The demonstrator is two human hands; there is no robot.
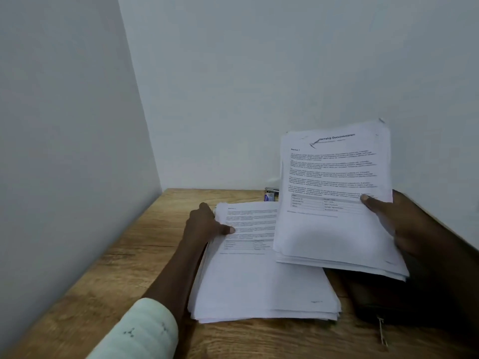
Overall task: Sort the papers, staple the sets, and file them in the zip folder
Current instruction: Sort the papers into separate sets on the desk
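Note:
A thick stack of printed papers point(259, 281) lies on the wooden table point(116, 268). My left hand point(207, 224) holds its upper left edge, thumb on the top sheet and fingers curled round the side. My right hand point(404, 224) grips a second bundle of papers point(334, 198), raised and tilted toward me above the stack's right part; its top page is headed "Internship Documentation". A dark zip folder point(375, 301) with a metal zip pull lies on the table at the right, partly under the papers and my right arm.
A small shiny object, maybe a stapler point(271, 194), sits at the back of the table behind the papers, mostly hidden. Walls close off the table on the left and behind. Bare wood shows at the left and front.

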